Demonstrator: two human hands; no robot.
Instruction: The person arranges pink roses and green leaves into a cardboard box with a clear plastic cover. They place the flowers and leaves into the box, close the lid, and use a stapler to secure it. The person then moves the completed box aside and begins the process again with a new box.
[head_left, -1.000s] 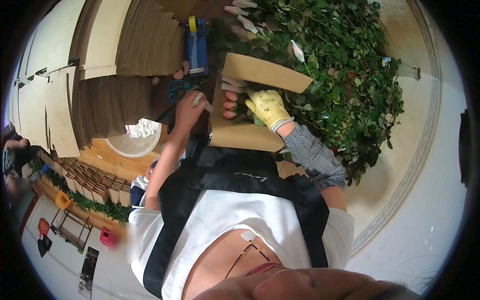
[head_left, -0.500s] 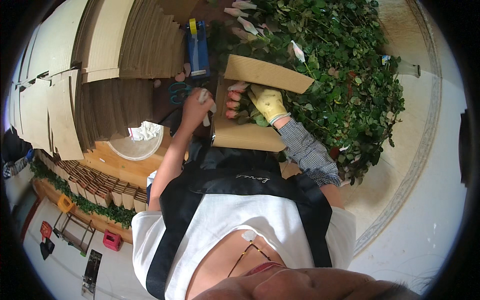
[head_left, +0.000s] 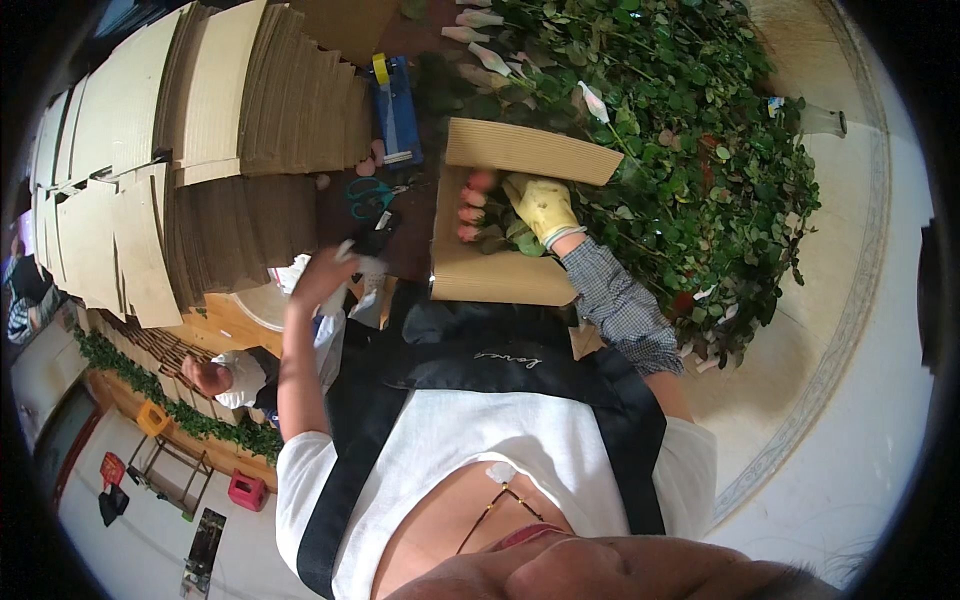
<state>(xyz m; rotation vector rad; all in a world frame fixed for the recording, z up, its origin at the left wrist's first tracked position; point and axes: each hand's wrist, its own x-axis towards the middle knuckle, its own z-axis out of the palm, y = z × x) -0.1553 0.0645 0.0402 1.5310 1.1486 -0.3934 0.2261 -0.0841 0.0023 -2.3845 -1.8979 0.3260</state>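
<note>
Corrugated cardboard (head_left: pixel 520 277) lies open in front of me, its far flap (head_left: pixel 530 150) raised. Inside it, several pink roses (head_left: pixel 470 214) rest with bare heads in a column at the left. My right hand (head_left: pixel 543 207), in a yellow glove, is closed over their stems just right of the heads. Off to the left, my bare left hand (head_left: pixel 322 277) is blurred by motion and closed on a soft white flower sleeve. It hangs near a white tub (head_left: pixel 262 304) that my arm partly hides.
Scissors with teal handles (head_left: pixel 368 197) and a blue tape dispenser (head_left: pixel 397 110) lie left of the cardboard. Stacked cardboard (head_left: pixel 245 100) fills the upper left. Leafy rose stems (head_left: pixel 690 170), some with white-sleeved heads (head_left: pixel 593 102), cover the right. Another person (head_left: pixel 240 380) is at lower left.
My left hand has moved from beside the rose heads leftward and toward me, carrying the white sleeve. The farthest rose head now shows bare pink. Another person has come into view at lower left.
</note>
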